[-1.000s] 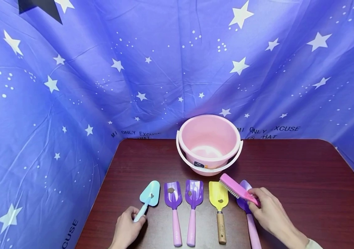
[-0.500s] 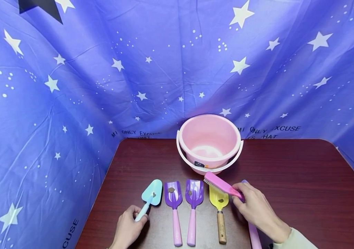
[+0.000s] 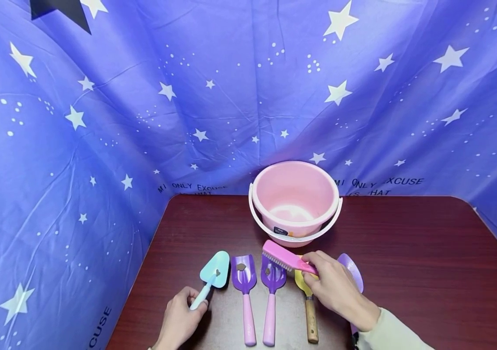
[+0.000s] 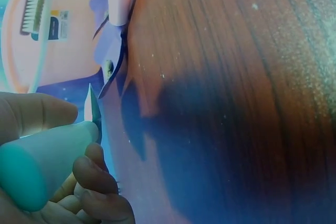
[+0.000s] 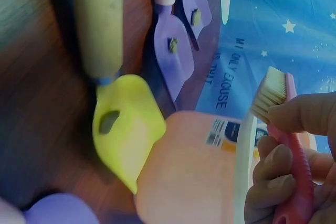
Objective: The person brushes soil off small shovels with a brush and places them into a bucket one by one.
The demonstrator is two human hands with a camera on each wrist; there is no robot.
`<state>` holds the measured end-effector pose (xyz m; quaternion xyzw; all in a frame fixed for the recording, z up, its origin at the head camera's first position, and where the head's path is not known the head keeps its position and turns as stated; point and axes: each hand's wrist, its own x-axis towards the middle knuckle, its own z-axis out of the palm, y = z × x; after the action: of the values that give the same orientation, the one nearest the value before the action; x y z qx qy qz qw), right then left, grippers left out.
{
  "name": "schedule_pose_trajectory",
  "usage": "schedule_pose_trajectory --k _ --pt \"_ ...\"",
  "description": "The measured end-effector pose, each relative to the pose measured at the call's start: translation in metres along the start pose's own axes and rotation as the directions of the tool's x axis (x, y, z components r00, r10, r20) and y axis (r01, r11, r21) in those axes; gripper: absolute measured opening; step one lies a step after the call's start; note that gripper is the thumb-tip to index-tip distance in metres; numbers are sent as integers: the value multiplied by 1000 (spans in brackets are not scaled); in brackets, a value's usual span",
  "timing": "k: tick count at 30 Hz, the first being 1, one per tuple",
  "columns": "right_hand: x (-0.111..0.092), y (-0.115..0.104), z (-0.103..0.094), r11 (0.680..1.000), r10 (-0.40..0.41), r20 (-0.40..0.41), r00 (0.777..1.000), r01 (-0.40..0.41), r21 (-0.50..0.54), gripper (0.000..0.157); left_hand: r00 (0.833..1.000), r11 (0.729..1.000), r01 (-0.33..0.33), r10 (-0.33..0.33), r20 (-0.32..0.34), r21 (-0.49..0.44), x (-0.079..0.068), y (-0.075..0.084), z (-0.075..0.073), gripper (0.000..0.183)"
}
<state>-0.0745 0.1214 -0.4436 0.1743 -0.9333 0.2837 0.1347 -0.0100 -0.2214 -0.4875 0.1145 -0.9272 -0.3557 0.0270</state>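
My left hand grips the handle of a turquoise hand trowel, its blade pointing away with a small brown spot on it. In the left wrist view, fingers and thumb wrap round the pale handle. My right hand holds a pink scrubbing brush by its handle, bristles facing down. The brush head overlaps the blade of a purple trowel with a pink handle. Partly covered by the right hand is a yellow trowel with a wooden handle.
Another purple trowel lies beside the turquoise one. A further purple blade shows behind the right forearm. Small brown lumps sit on several blades. A pink bucket with a white handle stands behind the row, before a blue starry curtain.
My right hand has carried the brush leftward, from over the yellow trowel to over the middle purple one. The left hand and turquoise trowel have shifted only slightly.
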Motion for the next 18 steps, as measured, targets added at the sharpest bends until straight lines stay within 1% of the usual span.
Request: schedule_pose_trajectory --k 3,11,14,18 --pt "3 -6 5 1000 -11 9 1000 11 -1 29 1000 1000 10 -10 -4 -2 0 1 0 18" --pt "9 -22 18 999 -34 63 997 31 44 25 1000 1000 -7 7 9 -9 -2 3 -2 19" --pt "10 -28 21 997 -37 90 995 31 64 24 1000 1000 -3 3 5 -11 -2 3 -3 19" --pt "13 -35 26 998 -34 111 993 27 62 24 1000 1000 1 -1 5 -10 -3 4 -4 19"
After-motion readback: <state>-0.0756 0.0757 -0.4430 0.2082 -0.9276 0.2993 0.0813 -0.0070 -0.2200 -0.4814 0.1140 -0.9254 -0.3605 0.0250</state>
